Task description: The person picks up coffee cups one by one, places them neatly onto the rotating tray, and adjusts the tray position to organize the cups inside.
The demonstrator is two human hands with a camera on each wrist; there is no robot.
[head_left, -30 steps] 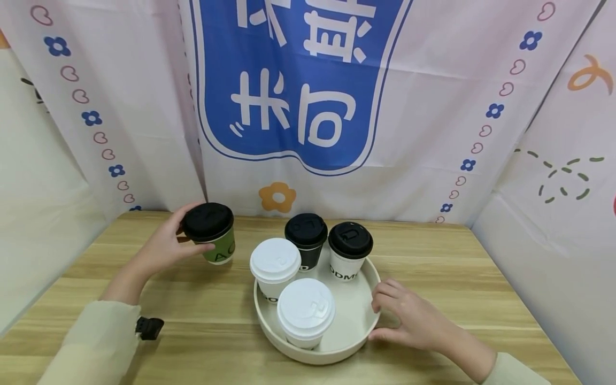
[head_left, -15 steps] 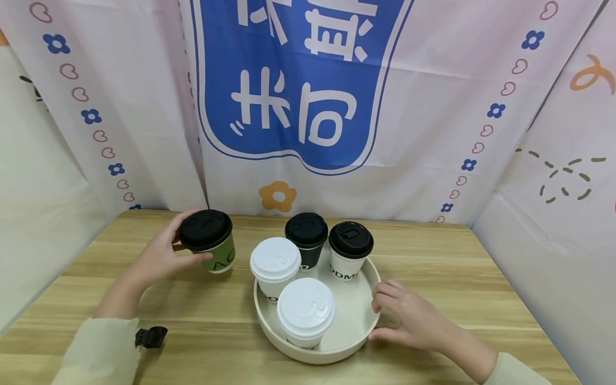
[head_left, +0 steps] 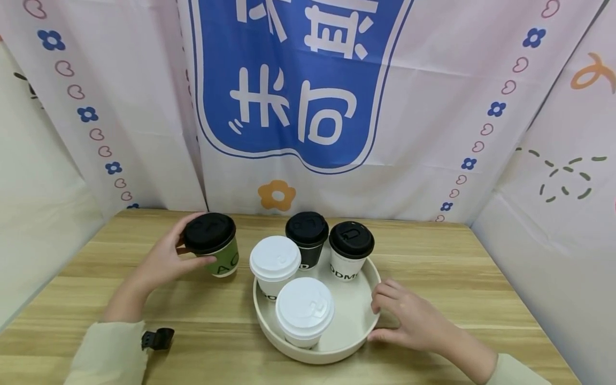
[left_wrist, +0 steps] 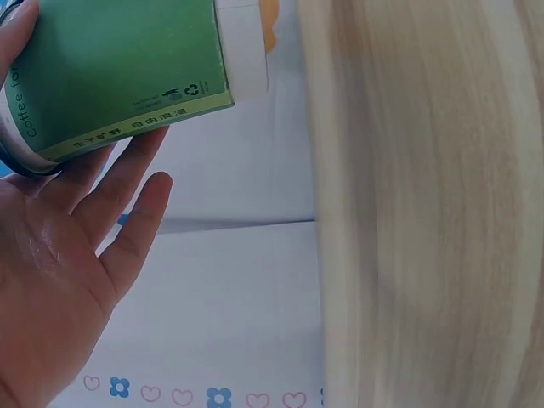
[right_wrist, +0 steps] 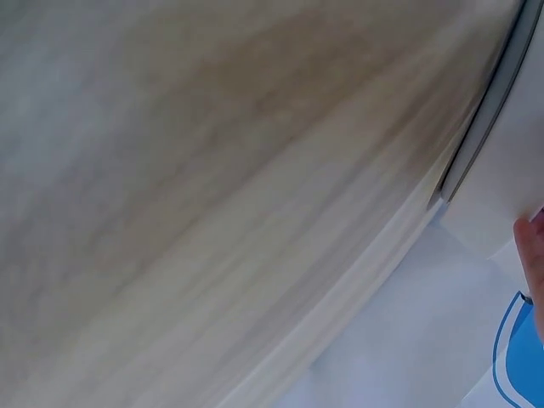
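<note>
My left hand [head_left: 166,259] holds a green paper coffee cup [head_left: 225,260] with a black lid, left of the tray. Thumb and fingers reach around the upright cup; in the left wrist view, the cup's green sleeve [left_wrist: 127,68] shows, with the hand [left_wrist: 59,255] beside it. My right hand [head_left: 409,318] grips the right rim of a round cream tray [head_left: 353,302], fingers curled at the edge. On the tray stand two white-lidded cups [head_left: 305,310], a black cup [head_left: 310,254] and a white cup with a black lid [head_left: 347,266]. The right wrist view catches just some fingers [right_wrist: 529,255].
The wooden table [head_left: 207,342] carries the tray near its middle. A printed cloth [head_left: 418,133] hangs behind the back edge, with white cloth walls at both sides. A black strap piece [head_left: 158,339] sticks out at the left cuff.
My left hand has brought the green cup slightly lower and nearer to me, then a little to the right. The right hand and the tray stay in place.
</note>
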